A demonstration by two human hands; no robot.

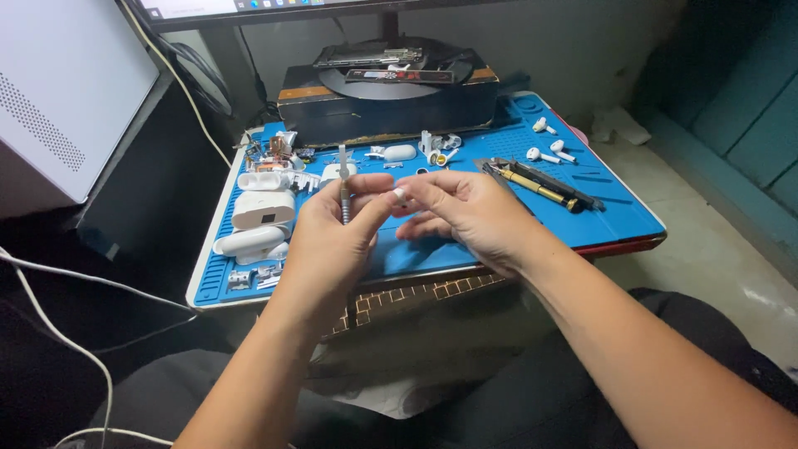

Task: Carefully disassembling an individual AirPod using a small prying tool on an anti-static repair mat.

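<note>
My left hand (332, 233) holds a slim metal tool (343, 187) upright, its grey handle rising above my fingers. My right hand (461, 212) meets the left over the blue work mat (615, 216). Between the fingertips of both hands sits a small white earbud piece (400, 195); the fingers hide most of it. Both hands hover just above the mat's front middle.
White earbud cases (263, 209) and small parts lie on the mat's left. Loose earbuds (544, 155) and dark tools with a gold one (540, 185) lie right. A dark box (391, 100) stands behind. A white cable (58, 333) runs at the left.
</note>
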